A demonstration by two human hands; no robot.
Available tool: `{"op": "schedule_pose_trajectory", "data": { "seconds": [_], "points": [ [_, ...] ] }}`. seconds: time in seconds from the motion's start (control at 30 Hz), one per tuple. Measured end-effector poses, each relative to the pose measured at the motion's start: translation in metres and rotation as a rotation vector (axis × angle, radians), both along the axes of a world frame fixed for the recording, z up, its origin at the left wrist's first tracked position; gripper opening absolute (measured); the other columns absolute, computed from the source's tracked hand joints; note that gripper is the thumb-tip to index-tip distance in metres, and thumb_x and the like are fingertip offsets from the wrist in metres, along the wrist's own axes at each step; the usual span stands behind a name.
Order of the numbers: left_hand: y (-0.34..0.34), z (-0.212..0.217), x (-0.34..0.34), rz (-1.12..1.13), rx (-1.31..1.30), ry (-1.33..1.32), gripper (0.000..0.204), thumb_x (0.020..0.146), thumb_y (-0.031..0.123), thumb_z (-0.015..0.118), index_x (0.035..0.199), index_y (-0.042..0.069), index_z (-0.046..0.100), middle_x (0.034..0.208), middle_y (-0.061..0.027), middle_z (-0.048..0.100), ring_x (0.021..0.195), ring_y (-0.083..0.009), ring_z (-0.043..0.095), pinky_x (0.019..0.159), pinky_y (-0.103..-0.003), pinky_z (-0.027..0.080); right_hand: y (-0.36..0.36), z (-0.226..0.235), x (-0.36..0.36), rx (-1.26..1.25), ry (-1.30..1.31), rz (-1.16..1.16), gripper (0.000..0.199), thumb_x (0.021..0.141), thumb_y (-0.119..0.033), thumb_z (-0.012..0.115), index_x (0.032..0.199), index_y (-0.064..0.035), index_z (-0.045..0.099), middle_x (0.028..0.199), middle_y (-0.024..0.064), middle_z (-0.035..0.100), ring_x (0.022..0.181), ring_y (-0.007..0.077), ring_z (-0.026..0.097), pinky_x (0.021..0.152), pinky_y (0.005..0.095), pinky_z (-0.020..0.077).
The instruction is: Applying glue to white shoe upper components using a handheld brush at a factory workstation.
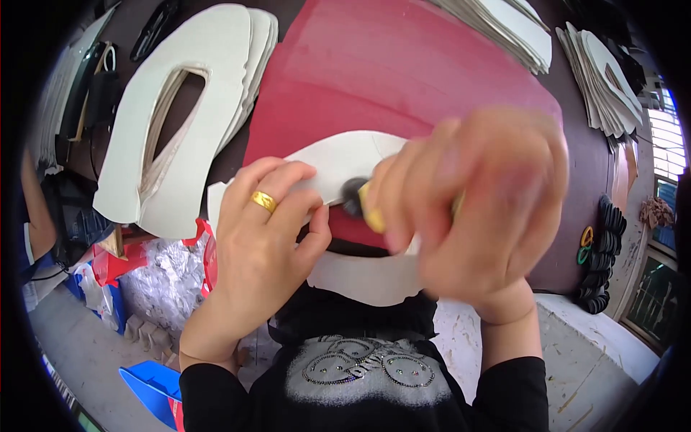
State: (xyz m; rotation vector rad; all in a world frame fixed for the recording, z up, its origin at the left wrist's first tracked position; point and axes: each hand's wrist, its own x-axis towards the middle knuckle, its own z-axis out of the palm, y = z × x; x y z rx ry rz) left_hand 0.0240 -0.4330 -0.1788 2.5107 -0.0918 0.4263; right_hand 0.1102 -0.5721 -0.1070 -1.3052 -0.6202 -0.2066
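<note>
On the red mat at the near edge of the table lies a white shoe upper piece, its near part hanging over the edge towards me. My left hand, wearing a gold ring, has thumb and fingers closed on the piece along its inner edge. Above the same edge my right hand, blurred by motion, grips a hammer with a round black head and some yellow on the handle. The hammer head is close to my left fingertips; whether it touches the piece I cannot tell.
A stack of white upper pieces lies left of the mat, with more stacks at the far right and far edge. Black rings hang along the right side. Below left are clear plastic bags and a blue bin.
</note>
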Motion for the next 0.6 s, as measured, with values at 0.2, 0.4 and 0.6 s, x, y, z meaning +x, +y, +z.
{"op": "schedule_pose_trajectory", "data": {
  "seconds": [0.2,0.4,0.6],
  "points": [
    [-0.037,-0.004,0.023,-0.092,-0.038,-0.103,0.014,0.069,0.003,0.069,0.08,0.004,0.06,0.11,-0.008,0.06,0.102,-0.0274,0.055,0.088,-0.04,0.044,-0.072,0.026,0.02,0.098,-0.097,0.028,0.03,0.107,-0.026,0.025,0.089,-0.0111,0.045,0.055,-0.0043,0.033,0.045,0.0076,0.036,0.047,0.0241,0.0323],
    [-0.059,-0.004,0.04,-0.156,0.023,-0.07,0.02,0.068,0.0,0.071,0.084,0.007,0.061,0.111,-0.0042,0.063,0.104,-0.0257,0.056,0.088,-0.037,0.045,-0.086,-0.029,0.016,-0.247,0.121,-0.164,0.029,0.107,-0.028,0.023,0.093,-0.0129,0.043,0.054,-0.0049,0.033,0.04,0.0081,0.033,0.045,0.0248,0.035],
    [-0.057,-0.006,0.033,-0.133,0.066,-0.094,0.018,0.069,0.002,0.069,0.084,0.005,0.06,0.11,-0.0086,0.059,0.101,-0.0271,0.055,0.086,-0.041,0.045,-0.081,-0.025,0.017,-0.208,0.117,-0.028,0.03,0.108,-0.032,0.023,0.095,-0.0143,0.044,0.053,-0.005,0.032,0.039,0.0078,0.032,0.044,0.0245,0.0359]
  ]
}}
